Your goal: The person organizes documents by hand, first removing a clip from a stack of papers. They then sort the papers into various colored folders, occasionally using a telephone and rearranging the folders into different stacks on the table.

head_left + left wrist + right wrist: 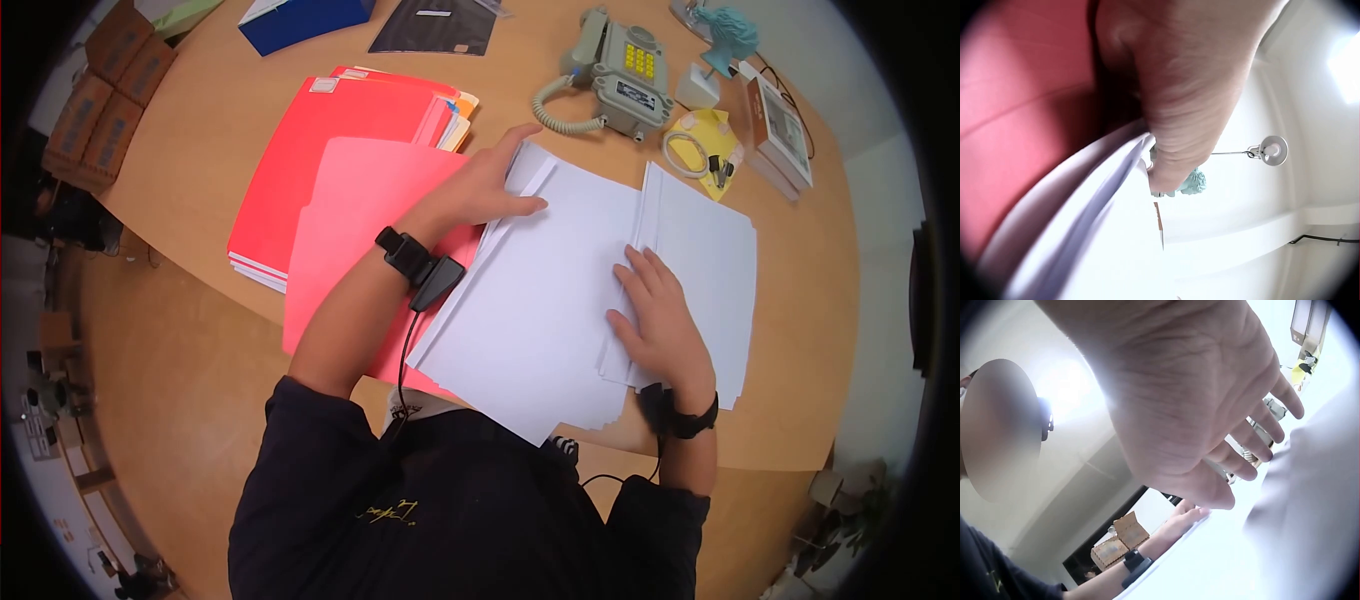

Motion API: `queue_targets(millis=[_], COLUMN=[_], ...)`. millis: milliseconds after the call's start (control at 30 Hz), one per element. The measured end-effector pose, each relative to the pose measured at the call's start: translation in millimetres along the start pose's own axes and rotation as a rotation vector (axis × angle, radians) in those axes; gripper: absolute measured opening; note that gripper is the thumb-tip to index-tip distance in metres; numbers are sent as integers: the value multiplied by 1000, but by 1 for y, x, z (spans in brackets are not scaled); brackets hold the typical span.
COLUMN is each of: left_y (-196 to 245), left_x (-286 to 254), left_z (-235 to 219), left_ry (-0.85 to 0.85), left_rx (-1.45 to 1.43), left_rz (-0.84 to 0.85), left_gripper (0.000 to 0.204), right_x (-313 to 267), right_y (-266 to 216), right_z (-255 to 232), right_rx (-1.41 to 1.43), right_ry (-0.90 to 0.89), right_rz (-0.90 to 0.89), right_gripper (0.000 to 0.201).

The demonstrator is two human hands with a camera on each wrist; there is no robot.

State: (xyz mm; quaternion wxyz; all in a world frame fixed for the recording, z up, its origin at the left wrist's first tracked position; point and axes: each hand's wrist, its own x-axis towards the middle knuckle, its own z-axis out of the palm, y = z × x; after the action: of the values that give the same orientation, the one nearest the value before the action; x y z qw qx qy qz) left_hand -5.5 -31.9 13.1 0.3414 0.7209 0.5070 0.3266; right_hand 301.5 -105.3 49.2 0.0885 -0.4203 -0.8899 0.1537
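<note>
A stack of white paper (545, 300) lies in front of the person, its left part over a pink folder (360, 215). My left hand (480, 192) grips this stack at its upper left edge, thumb on the top sheet. In the left wrist view, the thumb (1191, 125) comes over the curved, layered sheet edges (1079, 206). A second white stack (705, 270) lies to the right, partly overlapping the first. My right hand (662, 325) rests with fingers spread where the two stacks meet. From the right wrist, its palm (1185, 394) and extended fingers show above the white sheets.
Red folders (350, 130) with papers lie at the left. Behind the paper stand a grey-green corded telephone (625, 75), keys (720, 170) on a yellow piece, a teal head-shaped ornament (728, 35) and a book (780, 130). A blue box (300, 22) and black folder (435, 25) are farther back.
</note>
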Motion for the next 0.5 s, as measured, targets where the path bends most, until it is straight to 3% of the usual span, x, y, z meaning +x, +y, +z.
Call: queue_targets(millis=[100,333,400,433,500], left_y=[-9,-1,3,-4,-16], left_x=[1,-2,0,1,3], left_z=[4,-2,-9,-5,4], left_ry=[49,-32,-160,-158,72], left_rx=[80,-56,-140,-139,-71], left_rz=[137,20,-235,-232,32], left_gripper=[90,82,78,78,75], right_x=[2,3,5,7,9], right_y=[-2,8,14,16,18], right_z=[5,10,16,18,23], right_rx=[-36,-1,29,58,47], right_ry=[-26,-41,-10,22,48], right_rz=[-5,-3,5,10,18], right_gripper=[46,48,47,47,48])
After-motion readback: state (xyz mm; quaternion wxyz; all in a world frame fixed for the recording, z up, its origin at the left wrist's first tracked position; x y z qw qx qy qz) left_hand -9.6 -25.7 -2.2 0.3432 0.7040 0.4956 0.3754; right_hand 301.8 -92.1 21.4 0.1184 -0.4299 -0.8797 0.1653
